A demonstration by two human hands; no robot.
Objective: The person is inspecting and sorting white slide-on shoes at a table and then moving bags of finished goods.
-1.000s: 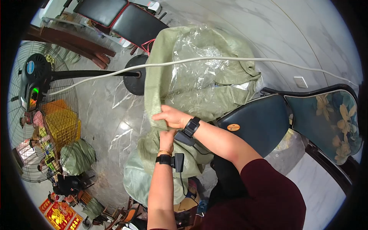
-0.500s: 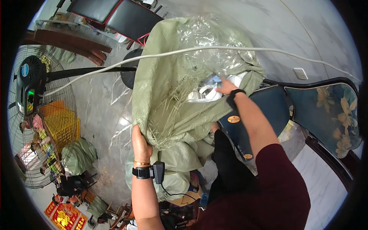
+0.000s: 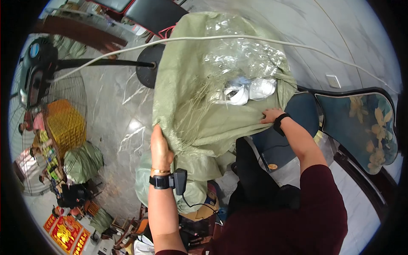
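Note:
A large pale green woven sack stands before me with its mouth wide and its edge frayed into loose strands. My left hand is closed around the sack's left near rim, its fingertips hidden by the fabric. On the right near rim, my right hand grips the sack's edge with bent fingers. Crumpled clear plastic film lines the far side of the mouth. Inside lie white rounded things under clear plastic, with a bit of light blue beside them; their kind cannot be made out.
A blue chair with a flowered backrest stands right of the sack. A pale cable crosses above the sack to a standing fan at left. A yellow crate and another green sack lie beyond the fan.
My right hand has come out from among the white things inside the sack to its right near rim. My left hand keeps its hold on the left rim.

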